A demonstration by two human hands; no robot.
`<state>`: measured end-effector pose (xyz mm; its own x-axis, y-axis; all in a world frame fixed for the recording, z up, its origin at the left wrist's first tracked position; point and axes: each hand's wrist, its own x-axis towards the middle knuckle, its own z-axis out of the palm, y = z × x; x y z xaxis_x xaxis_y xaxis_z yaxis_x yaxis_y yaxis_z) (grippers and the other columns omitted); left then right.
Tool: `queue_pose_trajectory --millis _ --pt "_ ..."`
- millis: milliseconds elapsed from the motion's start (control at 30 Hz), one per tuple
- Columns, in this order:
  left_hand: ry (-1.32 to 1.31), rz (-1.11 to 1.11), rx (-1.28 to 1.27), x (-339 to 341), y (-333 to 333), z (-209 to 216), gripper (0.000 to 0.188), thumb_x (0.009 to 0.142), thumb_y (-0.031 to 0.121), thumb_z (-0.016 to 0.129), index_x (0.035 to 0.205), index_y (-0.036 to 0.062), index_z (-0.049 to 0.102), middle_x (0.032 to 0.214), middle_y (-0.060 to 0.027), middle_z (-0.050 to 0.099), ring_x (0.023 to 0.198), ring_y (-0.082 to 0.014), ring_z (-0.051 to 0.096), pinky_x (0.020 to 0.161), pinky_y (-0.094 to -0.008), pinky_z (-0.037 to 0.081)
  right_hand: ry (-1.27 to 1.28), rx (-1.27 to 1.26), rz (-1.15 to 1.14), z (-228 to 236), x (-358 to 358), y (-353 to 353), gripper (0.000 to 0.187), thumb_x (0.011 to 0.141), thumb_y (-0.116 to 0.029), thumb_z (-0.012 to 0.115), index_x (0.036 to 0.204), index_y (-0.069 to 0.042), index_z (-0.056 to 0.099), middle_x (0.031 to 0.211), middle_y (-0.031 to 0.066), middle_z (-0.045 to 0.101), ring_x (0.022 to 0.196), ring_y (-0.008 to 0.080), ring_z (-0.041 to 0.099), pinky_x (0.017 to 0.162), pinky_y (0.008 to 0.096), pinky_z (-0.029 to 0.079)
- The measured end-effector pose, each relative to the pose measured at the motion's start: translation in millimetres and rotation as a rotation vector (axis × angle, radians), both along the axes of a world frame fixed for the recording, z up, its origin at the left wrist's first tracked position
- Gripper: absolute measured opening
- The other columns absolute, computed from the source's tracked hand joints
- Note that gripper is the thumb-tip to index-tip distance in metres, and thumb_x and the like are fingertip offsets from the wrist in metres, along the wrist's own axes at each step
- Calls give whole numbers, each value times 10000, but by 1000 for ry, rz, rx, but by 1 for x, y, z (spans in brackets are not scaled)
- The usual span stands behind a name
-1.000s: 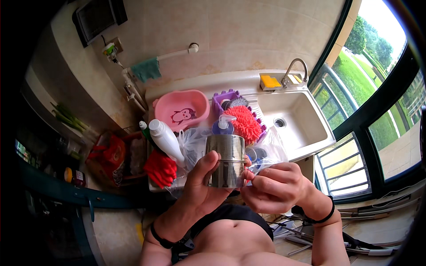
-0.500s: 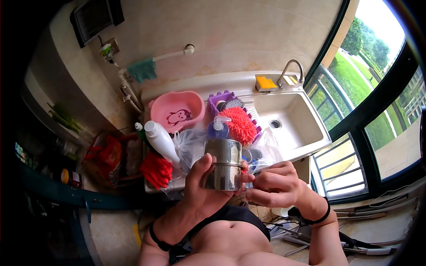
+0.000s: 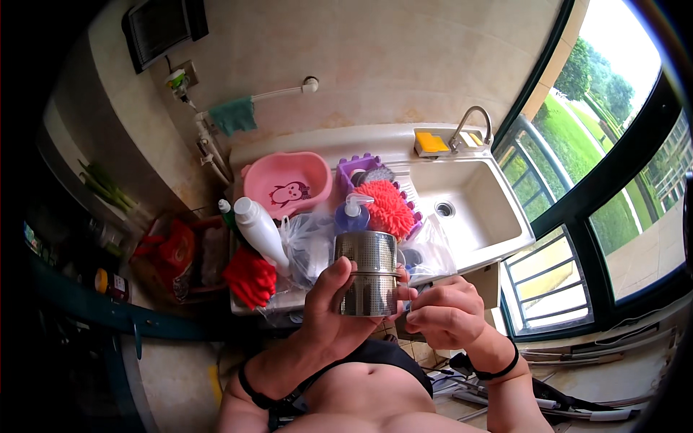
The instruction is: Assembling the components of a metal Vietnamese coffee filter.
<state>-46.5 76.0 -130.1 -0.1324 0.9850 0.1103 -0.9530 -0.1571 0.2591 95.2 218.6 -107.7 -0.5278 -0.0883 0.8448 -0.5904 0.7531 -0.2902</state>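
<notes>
A shiny metal cylinder (image 3: 367,294) with a dotted, perforated-looking wall and a raised ring round its middle stands upright in my left hand (image 3: 325,303). The thumb lies along its left side, and fingertips come round the right. Close beside that right side, my right hand (image 3: 449,310) is closed with thumb and index finger pinched together. Whatever might be between those fingers is hidden or too small to make out. Just behind the cylinder are a blue pump bottle (image 3: 354,215) and a red chenille wash mitt (image 3: 388,209).
A pink basin (image 3: 287,182), a purple basket (image 3: 351,164) and a white bottle (image 3: 260,231) stand on the white counter, near red gloves (image 3: 249,276) and clear plastic bags (image 3: 307,238). The sink (image 3: 465,206) and tap (image 3: 473,115) are at right, before the window.
The cylinder sits slightly lower in view, still in my left hand. My right hand is a little lower too, still pinched beside it. The whole view has shifted slightly.
</notes>
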Motion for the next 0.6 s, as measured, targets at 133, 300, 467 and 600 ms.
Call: queue_pose_trajectory --millis 133,300,467,600 --pt "97 41 17 -2 -1 0 708 975 514 636 1429 2 452 1227 -188 625 1135 -320 675 925 -419 550 -5 18 -20 1 1 1 219 799 74 713 993 -22 683 742 52 670 569 154 660 479 273 521" --pt "207 118 20 -3 -3 1 704 962 499 661 1404 -18 476 1232 -189 631 1129 -324 689 979 -457 548 -38 51 -29 4 3 1 253 789 -17 819 1008 -26 691 820 47 677 603 157 659 481 281 516" --pt "279 204 26 -4 -5 1 657 940 417 720 1365 -35 507 1213 -193 644 1109 -317 705 972 -465 581 -90 86 -17 6 3 3 267 777 6 788 1026 -40 704 865 51 638 639 150 656 488 283 513" --pt "303 270 23 -3 -7 1 638 926 373 747 1356 -35 512 1210 -197 646 1107 -311 707 963 -452 593 -121 73 -38 3 2 3 299 746 25 756 1032 -56 716 889 56 592 636 156 630 489 286 503"
